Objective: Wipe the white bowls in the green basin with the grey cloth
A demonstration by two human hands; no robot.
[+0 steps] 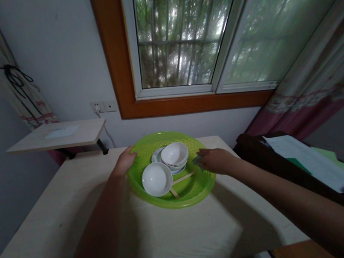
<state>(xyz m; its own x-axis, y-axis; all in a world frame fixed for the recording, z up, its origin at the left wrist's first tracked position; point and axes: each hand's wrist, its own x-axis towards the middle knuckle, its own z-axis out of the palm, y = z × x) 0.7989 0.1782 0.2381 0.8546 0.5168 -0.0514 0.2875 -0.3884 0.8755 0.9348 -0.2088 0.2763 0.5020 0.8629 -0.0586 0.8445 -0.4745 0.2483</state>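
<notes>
On the desk stands a round green plastic basin (pixel 183 203). My left hand (pixel 125 160) grips its left rim, thumb over the edge. Over the basin's right side, my right hand (pixel 217 161) is closed on a small grey-green cloth (pixel 196 160); its exact kind is hard to make out. Inside the basin, one white bowl (pixel 156 179) lies at the front left. Behind it, stacked white bowls (pixel 174 152) rest on a white plate (pixel 155 155). Light wooden chopsticks (pixel 184 178) lie crossed in front, partly hidden by the front bowl.
A raised shelf (pixel 31 141) with a paper label (pixel 61 131) stands at the desk's back left. Behind are a wall socket (pixel 103 107) and a window (pixel 187 36). Right of the pale desk (pixel 169 241), papers (pixel 309 164) lie on a dark surface.
</notes>
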